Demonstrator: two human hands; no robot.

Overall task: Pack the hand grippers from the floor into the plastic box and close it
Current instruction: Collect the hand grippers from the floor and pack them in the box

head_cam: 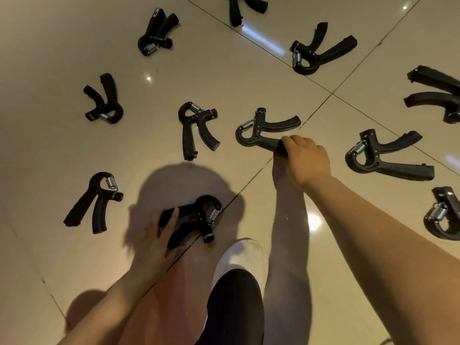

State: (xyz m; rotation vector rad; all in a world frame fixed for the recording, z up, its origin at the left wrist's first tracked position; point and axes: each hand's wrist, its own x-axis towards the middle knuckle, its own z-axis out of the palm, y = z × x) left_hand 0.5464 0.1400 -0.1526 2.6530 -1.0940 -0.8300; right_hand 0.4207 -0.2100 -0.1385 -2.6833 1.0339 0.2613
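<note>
Several black hand grippers with steel springs lie scattered on the beige tiled floor [62, 145]. My left hand [155, 241] wraps its fingers around the handles of one hand gripper [196, 220] lying low in the view, near my foot. My right hand [305, 158] closes on the lower handle end of another hand gripper [261, 130] at the centre. Loose ones lie at the left [93, 201], upper left [105, 99], middle [196, 128] and right [383, 155]. No plastic box is in view.
My white shoe [242, 260] and dark trouser leg stand between my arms at the bottom. More hand grippers lie along the top [156, 32], [321, 49] and the right edge [438, 93], [443, 215]. Dark tile joints cross the glossy floor.
</note>
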